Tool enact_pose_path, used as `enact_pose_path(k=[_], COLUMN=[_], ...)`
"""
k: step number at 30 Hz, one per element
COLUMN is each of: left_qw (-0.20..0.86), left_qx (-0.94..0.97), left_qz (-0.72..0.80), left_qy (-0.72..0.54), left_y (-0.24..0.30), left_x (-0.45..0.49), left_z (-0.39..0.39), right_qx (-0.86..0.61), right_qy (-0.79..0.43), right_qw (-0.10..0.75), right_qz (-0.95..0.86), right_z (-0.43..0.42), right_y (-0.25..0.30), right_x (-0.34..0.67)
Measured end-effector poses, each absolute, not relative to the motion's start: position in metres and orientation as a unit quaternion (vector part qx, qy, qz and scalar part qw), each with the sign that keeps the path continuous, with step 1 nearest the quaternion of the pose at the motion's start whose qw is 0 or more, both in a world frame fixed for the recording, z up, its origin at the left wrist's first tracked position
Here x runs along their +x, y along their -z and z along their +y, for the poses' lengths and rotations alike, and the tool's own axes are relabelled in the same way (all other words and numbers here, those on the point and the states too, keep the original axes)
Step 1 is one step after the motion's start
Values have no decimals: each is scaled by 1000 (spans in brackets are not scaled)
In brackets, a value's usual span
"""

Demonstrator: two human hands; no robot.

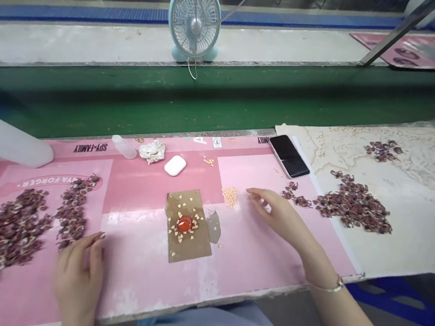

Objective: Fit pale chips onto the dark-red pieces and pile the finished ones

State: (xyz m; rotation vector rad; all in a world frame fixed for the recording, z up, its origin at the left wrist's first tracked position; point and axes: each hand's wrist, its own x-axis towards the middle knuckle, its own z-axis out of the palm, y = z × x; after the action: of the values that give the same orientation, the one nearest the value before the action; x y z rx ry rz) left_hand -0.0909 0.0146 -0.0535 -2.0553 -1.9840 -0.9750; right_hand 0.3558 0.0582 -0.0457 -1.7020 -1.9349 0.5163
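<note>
Here, the left hand (pixel 79 268), its grip unclear, abuts the dark pieces (pixel 73 213); the open right hand (pixel 276 213), if swept sideways, could scatter the cream chips (pixel 230 196).

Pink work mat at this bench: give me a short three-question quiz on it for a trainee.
1. True or false: the right hand is nearer the small pile of pale flakes than the left hand is.
2. Multiple choice: what sits in the middle of the square brown sheet? A) a coin, B) a glossy red blob, C) a screw.
3. Fill in the blank: the thin bangle is on the ____ wrist.

Key: 1 true; 2 B; 3 right.
</note>
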Motion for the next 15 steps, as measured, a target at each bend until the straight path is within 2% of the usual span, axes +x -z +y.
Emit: enact_pose_path(k=[2,5,8,15], left_qw=[60,-11,-59,-84], left_qx=[-632,-591,-614,-650], left_qz=[-688,-709,-669,-630], left_qy=[353,384,414,416], left_y=[50,46,42,31], left_x=[-83,-68,-51,-20], left_z=[15,15,14,1], right_qx=[-645,-654,-659,-651], right_qy=[-153,-122,-125,-124], right_qw=[256,272,282,283], right_qz=[-704,-695,-686,-693], right_z=[39,36,52,80], right_y=[56,68,72,70], right_x=[348,336,329,324])
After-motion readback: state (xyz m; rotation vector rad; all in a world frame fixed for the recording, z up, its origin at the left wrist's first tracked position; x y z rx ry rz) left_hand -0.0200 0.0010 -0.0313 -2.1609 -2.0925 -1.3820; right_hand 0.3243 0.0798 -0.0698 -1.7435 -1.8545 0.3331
